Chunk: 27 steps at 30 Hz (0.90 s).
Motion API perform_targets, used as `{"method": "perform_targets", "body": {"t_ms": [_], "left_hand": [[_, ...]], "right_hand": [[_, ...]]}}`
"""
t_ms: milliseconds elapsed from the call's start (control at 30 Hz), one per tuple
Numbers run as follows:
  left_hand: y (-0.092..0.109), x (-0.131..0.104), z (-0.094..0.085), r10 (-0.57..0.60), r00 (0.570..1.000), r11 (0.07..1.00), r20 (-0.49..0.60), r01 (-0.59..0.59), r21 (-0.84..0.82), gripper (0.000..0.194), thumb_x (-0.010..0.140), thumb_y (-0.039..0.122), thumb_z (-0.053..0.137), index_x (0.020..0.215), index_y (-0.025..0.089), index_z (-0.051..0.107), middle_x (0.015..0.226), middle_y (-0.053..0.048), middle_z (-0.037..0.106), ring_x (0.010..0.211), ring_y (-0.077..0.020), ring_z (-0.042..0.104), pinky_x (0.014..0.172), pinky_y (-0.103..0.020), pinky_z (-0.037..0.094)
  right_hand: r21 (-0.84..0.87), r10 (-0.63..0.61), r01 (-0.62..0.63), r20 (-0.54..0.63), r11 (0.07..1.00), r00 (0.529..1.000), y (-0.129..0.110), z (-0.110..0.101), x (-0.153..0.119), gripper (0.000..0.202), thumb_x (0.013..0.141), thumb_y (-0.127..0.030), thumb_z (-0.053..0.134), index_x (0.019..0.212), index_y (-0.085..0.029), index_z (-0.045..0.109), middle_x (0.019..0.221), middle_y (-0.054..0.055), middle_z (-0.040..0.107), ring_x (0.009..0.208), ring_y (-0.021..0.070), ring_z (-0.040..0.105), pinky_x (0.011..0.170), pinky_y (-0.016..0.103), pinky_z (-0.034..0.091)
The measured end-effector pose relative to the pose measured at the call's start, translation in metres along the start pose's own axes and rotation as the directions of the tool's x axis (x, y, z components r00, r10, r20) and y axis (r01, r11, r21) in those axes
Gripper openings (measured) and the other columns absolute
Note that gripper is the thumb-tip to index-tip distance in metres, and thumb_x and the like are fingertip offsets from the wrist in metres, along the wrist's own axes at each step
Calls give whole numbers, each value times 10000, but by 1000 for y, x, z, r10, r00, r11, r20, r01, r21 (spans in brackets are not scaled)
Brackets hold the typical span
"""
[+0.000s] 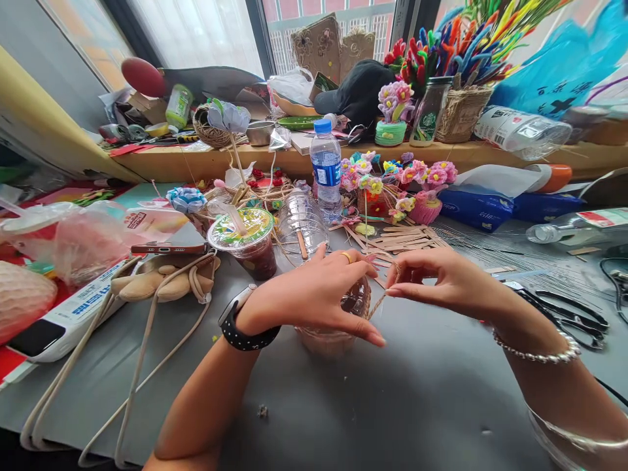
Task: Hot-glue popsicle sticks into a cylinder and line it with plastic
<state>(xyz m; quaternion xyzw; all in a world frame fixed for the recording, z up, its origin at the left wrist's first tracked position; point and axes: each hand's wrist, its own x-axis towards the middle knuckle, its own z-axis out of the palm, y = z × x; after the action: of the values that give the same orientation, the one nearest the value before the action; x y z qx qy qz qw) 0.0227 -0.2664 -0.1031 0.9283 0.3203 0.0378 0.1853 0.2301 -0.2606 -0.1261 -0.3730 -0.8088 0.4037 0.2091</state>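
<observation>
A round clear plastic container (326,341) stands on the grey table before me, with twine around its upper part. My left hand (324,284) spans its top from the left, thumb stretched along the near side and fingers across the far side, hiding much of the rim. At the container's right, my right hand (432,278) pinches a thin strand of twine (377,306) between thumb and fingertips. The strand runs down to the container's side.
A lidded drink cup (262,258), a clear bottle on its side (300,219) and a water bottle (326,170) stand behind. Wooden sticks (409,239) lie beyond my hands. Black-handled scissors (569,311) are at right, a beige bag (167,281) at left.
</observation>
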Motion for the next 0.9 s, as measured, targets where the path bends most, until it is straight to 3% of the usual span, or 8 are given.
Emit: {"method": "perform_targets", "body": {"t_ms": [267,400,500,600,700,767,833,900], "left_hand": [[12,9,1,-48,985,977,-167,12,-213,236,769,412,539,771,185,603,922,-11,574,878,-150,520,852,-300,350],[13,5,-2,-11,981,960,-195,-44,-277,136,779,298,549,780,172,602,910,-8,571,856,-129,522,807,-256,382],[12,1,-8,16,983,938,-182,-78,-339,111,784,258,540,762,162,593,897,-10,576,868,-120,528,805,-239,395],[7,-1,-16,51,989,900,-136,-105,-423,105,784,250,536,759,161,585,945,-22,589,932,-130,527,855,-254,390],[-3,-1,-22,108,992,855,-58,-122,-504,73,769,221,550,729,167,578,972,-35,596,986,-155,522,885,-285,390],[-12,0,-23,158,987,828,-3,-134,-544,73,758,216,554,703,174,577,961,-43,608,981,-174,531,879,-310,401],[-20,2,-23,204,978,796,44,-140,-588,91,745,240,564,680,178,583,972,-51,613,977,-190,537,881,-329,402],[-27,3,-22,235,970,755,69,-137,-642,121,730,278,578,656,183,594,980,-53,616,987,-199,533,888,-335,396]], "right_hand": [[43,-2,4,-50,999,999,-20,-3,-12,143,748,-320,557,725,-181,576,678,-3,585,619,90,521,557,187,410],[-14,8,-11,-145,1000,989,-30,-5,-16,184,738,-368,559,742,-187,592,700,5,601,625,100,533,550,192,417],[-96,93,-120,-252,988,963,-29,-10,-22,242,730,-435,543,741,-202,609,661,-1,610,569,99,521,512,201,399],[-196,266,-347,-345,917,900,-12,-14,-37,339,736,-525,474,749,-215,612,629,5,620,516,116,518,498,239,386],[-347,449,-644,-496,682,743,21,-11,-60,408,684,-595,475,677,-209,604,615,38,616,499,162,525,478,286,369],[-379,450,-730,-599,569,662,45,-6,-76,454,679,-636,434,672,-212,596,619,57,606,513,190,529,480,311,371],[-453,366,-729,-653,512,663,66,1,-87,465,658,-654,436,574,-212,553,579,77,568,527,219,515,475,323,352],[-453,291,-660,-645,599,707,79,8,-92,422,636,-628,489,553,-216,532,521,60,519,492,209,479,459,313,323]]}}
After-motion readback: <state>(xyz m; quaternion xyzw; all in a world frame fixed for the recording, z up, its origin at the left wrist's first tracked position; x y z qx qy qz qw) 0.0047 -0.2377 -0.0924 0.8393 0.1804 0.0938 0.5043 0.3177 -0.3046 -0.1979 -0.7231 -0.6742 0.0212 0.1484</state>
